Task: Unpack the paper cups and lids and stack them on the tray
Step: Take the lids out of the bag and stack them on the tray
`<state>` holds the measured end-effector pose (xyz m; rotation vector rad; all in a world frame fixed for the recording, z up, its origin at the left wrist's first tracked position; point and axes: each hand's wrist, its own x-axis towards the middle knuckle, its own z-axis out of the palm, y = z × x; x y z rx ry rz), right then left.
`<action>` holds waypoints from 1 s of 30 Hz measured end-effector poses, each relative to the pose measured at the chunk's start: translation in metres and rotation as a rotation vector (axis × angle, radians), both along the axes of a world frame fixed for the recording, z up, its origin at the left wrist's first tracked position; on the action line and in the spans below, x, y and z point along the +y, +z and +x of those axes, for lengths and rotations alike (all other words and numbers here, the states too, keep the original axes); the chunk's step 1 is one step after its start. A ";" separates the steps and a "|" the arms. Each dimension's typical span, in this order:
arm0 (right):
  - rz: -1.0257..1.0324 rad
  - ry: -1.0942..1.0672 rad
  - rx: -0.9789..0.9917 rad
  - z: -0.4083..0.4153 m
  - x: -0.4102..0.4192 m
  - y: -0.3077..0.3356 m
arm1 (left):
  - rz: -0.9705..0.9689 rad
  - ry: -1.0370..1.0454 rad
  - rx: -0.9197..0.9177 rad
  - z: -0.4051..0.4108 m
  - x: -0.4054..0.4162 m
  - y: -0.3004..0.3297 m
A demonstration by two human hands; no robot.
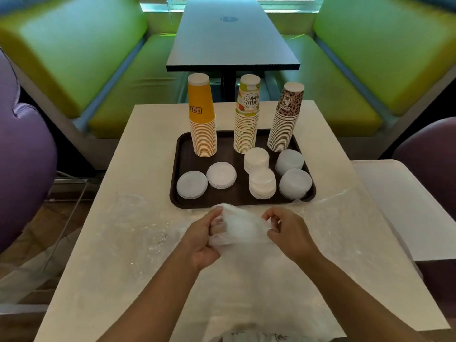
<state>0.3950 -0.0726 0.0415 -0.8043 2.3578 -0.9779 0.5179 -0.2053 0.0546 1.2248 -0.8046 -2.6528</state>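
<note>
Both hands meet just near of the tray [177, 154], the left hand [203, 236] and right hand [287, 233] each curled around opposite ends of a clear bag [240, 227] of lids held between them.

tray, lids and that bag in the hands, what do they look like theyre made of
Tray: dark brown, matte, probably moulded plastic, given its raised rounded rim.
Lids: white, slightly translucent, smooth; likely thin plastic.
Bag: clear, crinkly, glossy film, likely thin plastic; both the left hand and the right hand grip it.
</note>
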 end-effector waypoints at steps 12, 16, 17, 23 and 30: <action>0.181 0.109 -0.006 0.024 -0.009 -0.029 | 0.161 0.152 0.027 0.020 -0.044 -0.023; 0.095 0.049 -0.094 0.030 -0.013 -0.032 | 0.132 0.082 -0.011 0.022 -0.046 -0.024; 0.080 0.028 -0.125 0.031 -0.013 -0.031 | 0.090 0.050 -0.016 0.022 -0.046 -0.025; -0.288 0.067 0.253 0.054 -0.015 -0.007 | -0.336 -0.062 -0.045 0.018 -0.039 -0.025; -0.158 0.471 0.533 0.053 -0.041 -0.015 | -0.563 -0.200 -0.005 0.014 -0.038 -0.024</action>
